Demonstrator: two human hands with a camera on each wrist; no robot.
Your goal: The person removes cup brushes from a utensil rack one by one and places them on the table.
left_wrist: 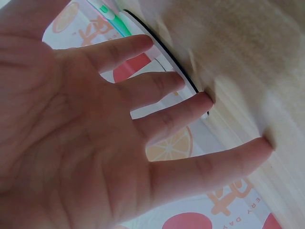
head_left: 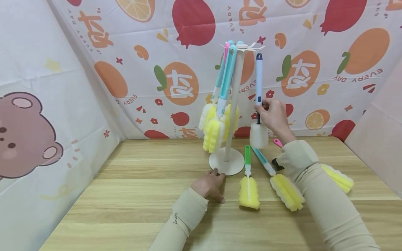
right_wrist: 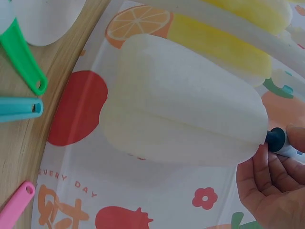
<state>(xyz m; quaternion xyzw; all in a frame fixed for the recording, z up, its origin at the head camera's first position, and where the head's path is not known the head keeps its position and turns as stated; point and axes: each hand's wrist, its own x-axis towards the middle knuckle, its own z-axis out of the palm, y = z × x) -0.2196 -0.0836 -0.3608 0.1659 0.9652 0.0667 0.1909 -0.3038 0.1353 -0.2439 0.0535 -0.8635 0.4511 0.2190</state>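
Note:
In the head view my right hand (head_left: 275,115) pinches a sponge bottle brush (head_left: 259,78) low on its pale blue handle. The brush is upright, white sponge down, its handle tip just below the right-hand hooks of a white stand (head_left: 237,90). The right wrist view shows the white sponge (right_wrist: 181,105) large, apart from the stand's pole. My left hand (head_left: 208,184) is spread low beside the stand's round base (head_left: 224,170); in the left wrist view, its fingertips (left_wrist: 175,81) touch the base's rim. Several yellow-and-white sponge brushes (head_left: 226,83) with mostly teal handles hang on the stand's left side.
On the wooden table (head_left: 132,195) lie a green-handled sponge brush (head_left: 249,191), a blue-handled one (head_left: 286,191) and, partly behind my right forearm, a pink handle (head_left: 277,142) and a yellow sponge (head_left: 338,177). A fruit-print cloth (head_left: 138,73) hangs behind the stand.

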